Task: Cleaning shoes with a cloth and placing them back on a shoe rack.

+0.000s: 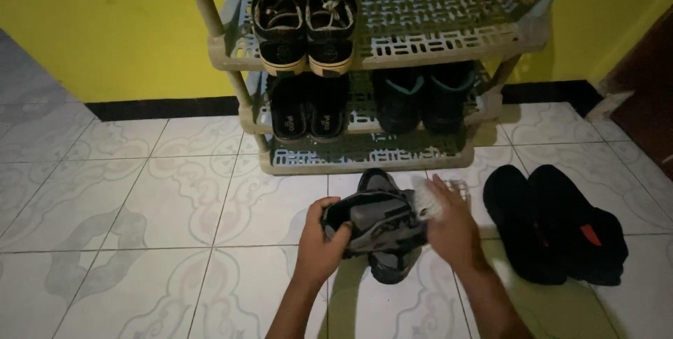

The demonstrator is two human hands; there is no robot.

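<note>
My left hand (pixel 320 239) grips a grey and black shoe (pixel 375 220) by its heel opening and holds it tilted above the tiled floor. My right hand (pixel 451 225) is shut on a white brush or cloth (pixel 429 200) pressed against the shoe's side. A second grey shoe (pixel 390 269) lies on the floor directly beneath the held one, partly hidden by it.
A grey plastic shoe rack (pixel 449 37) stands against the yellow wall with black sneakers (pixel 304 23) on the upper shelf, sandals (pixel 308 111) and dark shoes (pixel 424 100) below. A black pair of shoes (pixel 554 223) lies on the floor to the right. A brown door (pixel 648 79) is at far right.
</note>
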